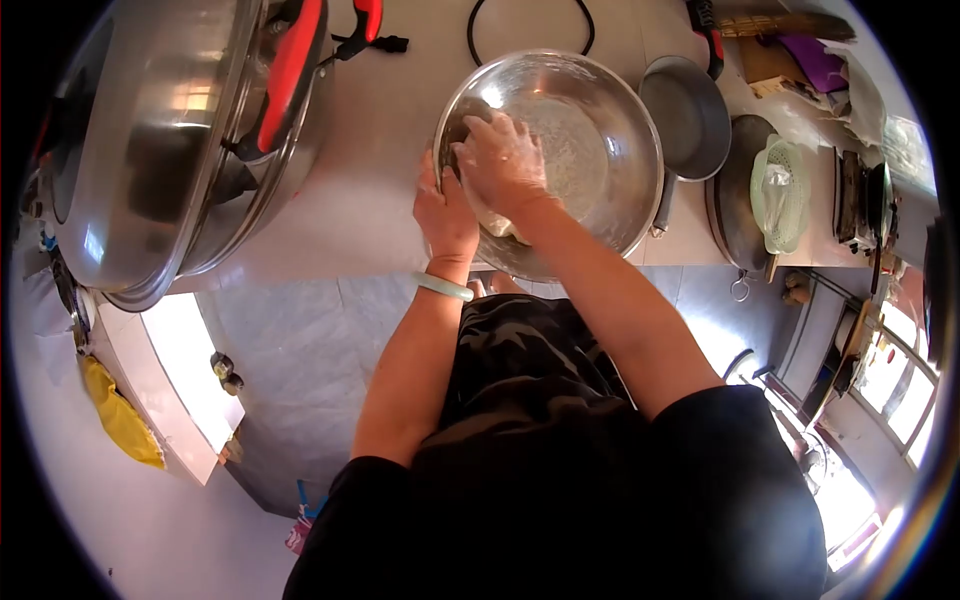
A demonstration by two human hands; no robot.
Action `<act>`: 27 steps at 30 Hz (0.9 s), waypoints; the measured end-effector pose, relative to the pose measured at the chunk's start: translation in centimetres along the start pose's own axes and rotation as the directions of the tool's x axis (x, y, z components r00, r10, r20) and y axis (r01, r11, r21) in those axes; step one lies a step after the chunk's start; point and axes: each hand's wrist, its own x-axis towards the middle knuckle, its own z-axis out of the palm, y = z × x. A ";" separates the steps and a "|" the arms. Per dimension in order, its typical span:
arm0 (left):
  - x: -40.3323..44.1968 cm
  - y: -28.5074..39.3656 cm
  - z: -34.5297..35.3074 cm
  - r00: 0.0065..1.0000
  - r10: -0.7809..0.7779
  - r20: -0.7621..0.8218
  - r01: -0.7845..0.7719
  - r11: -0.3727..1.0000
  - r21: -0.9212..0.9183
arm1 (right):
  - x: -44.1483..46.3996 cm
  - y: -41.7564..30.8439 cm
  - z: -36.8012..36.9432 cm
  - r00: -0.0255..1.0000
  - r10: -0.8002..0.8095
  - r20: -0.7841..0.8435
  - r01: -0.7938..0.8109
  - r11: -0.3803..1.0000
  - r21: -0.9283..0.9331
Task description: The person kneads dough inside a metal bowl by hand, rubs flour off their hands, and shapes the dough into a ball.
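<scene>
Near the middle of the frame, the left hand (447,217) lies at the left rim of a wide metal bowl (630,170), close beside the flour-dusted right hand (500,160), which reaches inside; whether either grips anything cannot be told. Pale dough (498,228) shows below the right hand, and beyond, on the counter (395,120), a dark cable (470,28) loops at top centre.
</scene>
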 end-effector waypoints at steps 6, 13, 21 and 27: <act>-0.2 0.2 0.0 0.998 -0.058 0.023 0.059 0.997 -0.040 | 2.6 2.7 0.2 0.992 -0.116 -0.057 0.116 0.993 -0.001; -0.2 0.5 -0.2 0.999 -0.002 0.032 0.003 1.000 -0.020 | 4.9 3.9 1.4 0.986 -0.120 -0.120 0.122 0.992 0.014; -0.3 -0.5 0.3 0.999 0.023 -0.038 -0.023 1.000 0.017 | 1.8 3.6 -6.1 0.944 -0.234 0.233 0.176 0.954 0.242; 0.0 -0.8 0.4 0.999 0.007 -0.045 -0.006 1.000 0.026 | 5.4 2.6 -5.5 0.911 -0.243 0.332 0.165 0.955 0.244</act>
